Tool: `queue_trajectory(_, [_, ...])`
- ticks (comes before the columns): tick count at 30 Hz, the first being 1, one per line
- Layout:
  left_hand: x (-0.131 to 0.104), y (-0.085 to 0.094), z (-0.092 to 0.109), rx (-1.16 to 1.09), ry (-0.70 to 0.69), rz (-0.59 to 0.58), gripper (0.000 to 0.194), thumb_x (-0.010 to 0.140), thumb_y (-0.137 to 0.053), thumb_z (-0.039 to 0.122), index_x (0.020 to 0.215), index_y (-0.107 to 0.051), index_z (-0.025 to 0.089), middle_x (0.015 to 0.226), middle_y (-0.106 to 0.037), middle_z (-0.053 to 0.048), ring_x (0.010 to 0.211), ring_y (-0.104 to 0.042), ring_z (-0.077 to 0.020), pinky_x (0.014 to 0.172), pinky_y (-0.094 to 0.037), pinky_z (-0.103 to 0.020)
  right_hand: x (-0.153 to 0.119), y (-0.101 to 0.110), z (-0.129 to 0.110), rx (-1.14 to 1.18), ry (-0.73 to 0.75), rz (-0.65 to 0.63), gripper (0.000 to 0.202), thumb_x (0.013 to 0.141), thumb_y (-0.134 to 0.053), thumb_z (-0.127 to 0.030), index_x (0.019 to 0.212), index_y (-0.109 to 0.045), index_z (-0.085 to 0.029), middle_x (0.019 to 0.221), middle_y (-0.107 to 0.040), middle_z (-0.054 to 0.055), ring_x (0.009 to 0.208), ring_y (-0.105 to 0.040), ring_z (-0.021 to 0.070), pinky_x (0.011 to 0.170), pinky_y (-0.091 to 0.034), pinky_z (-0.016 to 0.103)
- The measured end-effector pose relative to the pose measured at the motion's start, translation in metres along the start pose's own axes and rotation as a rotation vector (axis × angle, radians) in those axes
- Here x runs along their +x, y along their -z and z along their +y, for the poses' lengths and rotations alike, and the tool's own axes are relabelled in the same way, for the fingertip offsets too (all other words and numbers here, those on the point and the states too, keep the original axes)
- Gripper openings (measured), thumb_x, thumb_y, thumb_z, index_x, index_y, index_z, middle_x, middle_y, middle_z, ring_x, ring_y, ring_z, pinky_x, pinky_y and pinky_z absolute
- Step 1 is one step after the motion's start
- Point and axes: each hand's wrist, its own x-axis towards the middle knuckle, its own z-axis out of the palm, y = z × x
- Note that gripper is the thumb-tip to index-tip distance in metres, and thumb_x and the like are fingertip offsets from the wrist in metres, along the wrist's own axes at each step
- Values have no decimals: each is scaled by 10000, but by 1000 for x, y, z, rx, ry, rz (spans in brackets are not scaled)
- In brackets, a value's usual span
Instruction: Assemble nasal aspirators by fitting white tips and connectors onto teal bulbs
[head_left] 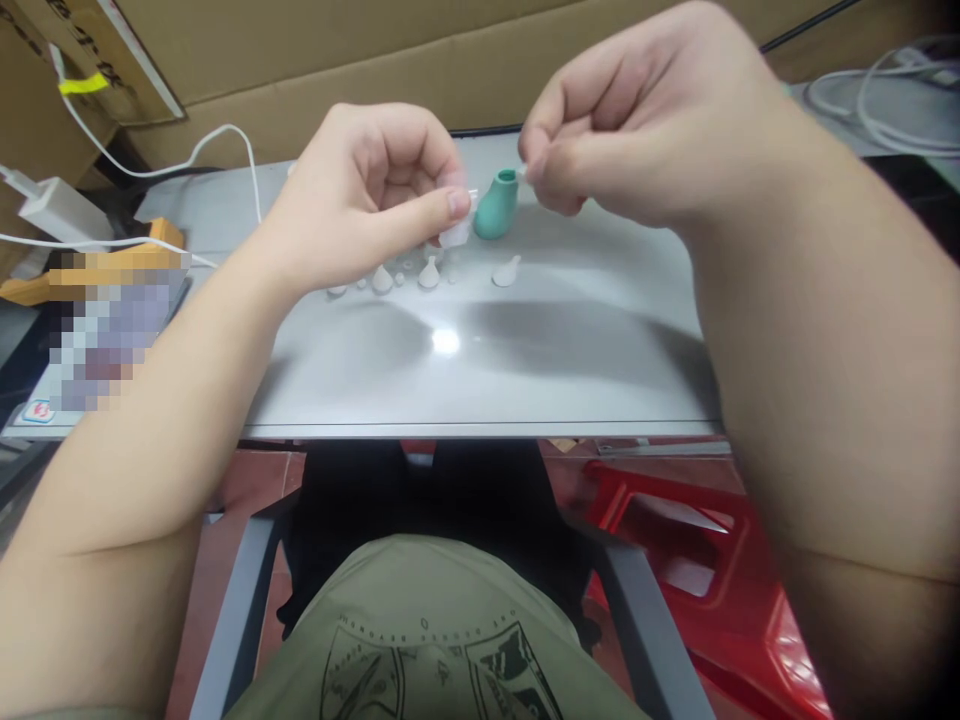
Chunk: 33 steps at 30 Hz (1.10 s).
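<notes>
My left hand (397, 185) is closed, its thumb pressed against the fingers on a small clear plastic bag (457, 232). Just right of the bag, a teal rounded vase (495, 208) with an open neck stands on the table, leaning slightly. My right hand (600, 140) is in a pinch beside the vase's neck. A tiny pale bit shows at its fingertips, too small to name. Below my left hand lie several small white flask-shaped pieces (429, 274) and tiny round white bits (400, 280). Another white piece (506, 271) lies apart, below the vase.
The grey table (480, 395) has a cardboard wall (322, 70) behind it. On the left are a white charger (67, 210), a cable, an orange-yellow holder (161, 237) and a blurred-out flat item (112, 330). Coiled cables (892, 110) lie at right. Below stands a red stool (675, 520).
</notes>
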Motion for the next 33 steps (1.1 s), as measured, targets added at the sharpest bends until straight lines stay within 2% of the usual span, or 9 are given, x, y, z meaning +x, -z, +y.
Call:
queue_trajectory(3, [2, 0, -5, 111, -98, -30, 188, 970, -892, 506, 889, -869, 338, 961, -899, -67, 882, -832, -325, 783, -669, -526, 1, 9, 3, -128, 23, -19, 431, 1108, -844, -617, 1050, -830, -190, 837, -746, 35, 879, -742, 164, 751, -593, 280])
queue_trajectory(5, [5, 0, -6, 227, -125, -30, 198, 993, -856, 539, 870, -881, 386, 996, -908, -44, 981, -822, -345, 875, -666, -566, 2, 15, 3, -277, 16, -35, 294, 1053, -926, -468, 1044, -850, -185, 813, -739, 21, 791, -676, 140, 701, -540, 273])
queue_trajectory(7, [10, -1, -6, 290, -128, -48, 201, 1024, -809, 532, 900, -907, 407, 1066, -916, -24, 1072, -813, -351, 979, -642, -608, 4, 19, 2, -489, -55, -65, 118, 976, -963, -271, 985, -874, -195, 746, -715, -11, 674, -578, 116, 630, -460, 288])
queue_trajectory(10, [22, -6, -8, 306, -153, -122, 215, 1021, -787, 529, 952, -939, 393, 1074, -923, -3, 1051, -799, -328, 990, -608, -612, 8, 19, 3, -714, -176, -110, 103, 906, -954, -135, 910, -903, -225, 654, -663, -54, 573, -471, 108, 589, -386, 332])
queue_trajectory(16, [48, -25, -19, 608, -99, -186, 123, 964, -827, 347, 899, -932, 349, 948, -927, -26, 908, -794, -341, 1076, -577, -621, 18, 8, 9, -793, -255, -166, 112, 972, -902, -231, 1059, -960, -192, 632, -626, -95, 589, -413, 51, 682, -355, 312])
queue_trajectory(20, [52, -40, -24, 757, -103, -169, 140, 926, -861, 280, 835, -919, 370, 847, -888, -41, 930, -773, -384, 1089, -555, -658, 15, 10, 5, -735, -221, -163, 130, 917, -943, -120, 998, -956, -221, 614, -648, -88, 569, -437, 66, 666, -359, 305])
queue_trajectory(26, [48, -58, -24, 853, -77, -154, 208, 919, -815, 220, 769, -868, 354, 758, -795, -64, 968, -739, -389, 1106, -546, -678, -2, 22, -6, -541, -33, 107, 153, 991, -804, -81, 936, -882, -201, 661, -622, -53, 634, -470, 88, 681, -409, 323])
queue_trajectory(30, [42, -59, -17, 844, -77, -171, 264, 940, -733, 187, 765, -847, 349, 863, -859, -89, 1092, -775, -443, 1106, -531, -695, -2, 18, -2, -512, 59, 167, 136, 964, -781, -125, 930, -862, -229, 662, -626, -48, 688, -521, 80, 731, -457, 292])
queue_trajectory(33, [38, -59, -8, 871, -46, -186, 220, 1003, -748, 216, 930, -918, 335, 1085, -933, -92, 1202, -782, -466, 1128, -535, -707, -1, 16, 4, -425, 186, 245, 131, 982, -742, -206, 972, -863, -254, 696, -633, -31, 703, -520, 82, 731, -456, 298])
